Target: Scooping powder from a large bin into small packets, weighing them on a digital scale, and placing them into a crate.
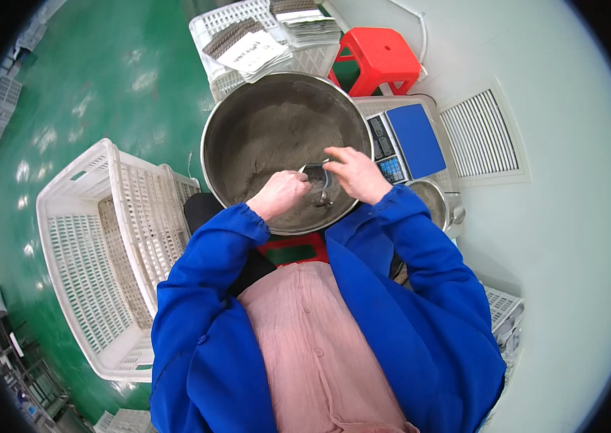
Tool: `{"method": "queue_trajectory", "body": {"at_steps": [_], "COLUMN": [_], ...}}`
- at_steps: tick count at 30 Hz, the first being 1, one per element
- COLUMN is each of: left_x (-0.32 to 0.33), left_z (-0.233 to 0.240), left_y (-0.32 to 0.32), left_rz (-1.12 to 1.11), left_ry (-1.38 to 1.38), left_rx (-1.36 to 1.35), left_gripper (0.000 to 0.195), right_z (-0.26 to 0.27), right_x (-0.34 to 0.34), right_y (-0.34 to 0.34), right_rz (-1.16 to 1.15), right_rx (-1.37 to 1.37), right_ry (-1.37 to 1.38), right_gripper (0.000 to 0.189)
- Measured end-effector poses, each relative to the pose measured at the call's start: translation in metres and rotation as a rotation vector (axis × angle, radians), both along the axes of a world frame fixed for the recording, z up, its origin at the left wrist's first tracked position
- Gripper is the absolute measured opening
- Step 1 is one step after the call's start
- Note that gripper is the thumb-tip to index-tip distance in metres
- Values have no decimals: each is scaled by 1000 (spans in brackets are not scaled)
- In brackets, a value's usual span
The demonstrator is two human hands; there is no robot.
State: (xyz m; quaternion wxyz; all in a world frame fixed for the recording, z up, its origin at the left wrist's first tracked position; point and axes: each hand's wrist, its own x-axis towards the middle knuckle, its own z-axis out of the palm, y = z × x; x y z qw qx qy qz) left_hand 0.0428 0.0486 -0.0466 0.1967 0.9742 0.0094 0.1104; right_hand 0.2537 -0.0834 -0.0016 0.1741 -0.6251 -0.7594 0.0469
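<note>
A wide round metal basin (pixel 284 124) stands before me, holding grey-brown powder (pixel 289 132). Over its near right part, my left hand (pixel 285 189) is closed on the edge of a small, dark-rimmed pouch-like thing (pixel 317 174). At the pouch's right side is my right hand (pixel 357 172), index finger stretched out and fingertips close to the rim. Whether those fingers grip it is unclear. A small shiny metal piece (pixel 323 200), perhaps part of a scoop, shows just below the pouch, against the powder.
Behind the basin, a white plastic crate (pixel 219 32) bears stacked printed packets (pixel 254 51). A red plastic stool (pixel 384 54) stands beside it. Rightward are a digital scale (pixel 416 140) and a metal pot (pixel 433 200) with powder. White baskets (pixel 83 254) lie left on green floor.
</note>
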Motion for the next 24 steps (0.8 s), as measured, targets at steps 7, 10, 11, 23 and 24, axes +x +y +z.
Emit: {"method": "queue_trajectory", "body": {"at_steps": [7, 10, 11, 23, 24], "left_x": [-18, -19, -27, -33, -29], "left_z": [96, 131, 137, 306, 324], "left_y": [-33, -41, -30, -68, -81], "left_rz": [72, 256, 225, -130, -177], "left_ry": [-16, -437, -383, -306, -277], "left_rx": [-268, -377, -385, -1461, -1453], "left_gripper": [29, 35, 29, 121, 129], "right_z": [48, 90, 95, 31, 20], "right_x": [15, 61, 83, 217, 226], "right_y": [-37, -65, -78, -114, -122], "right_rz": [-217, -442, -502, -1107, -1176], "right_rx": [-139, -125, -97, 78, 10], "right_ry": [-129, -40, -49, -94, -90], "right_gripper": [18, 18, 18, 25, 24]}}
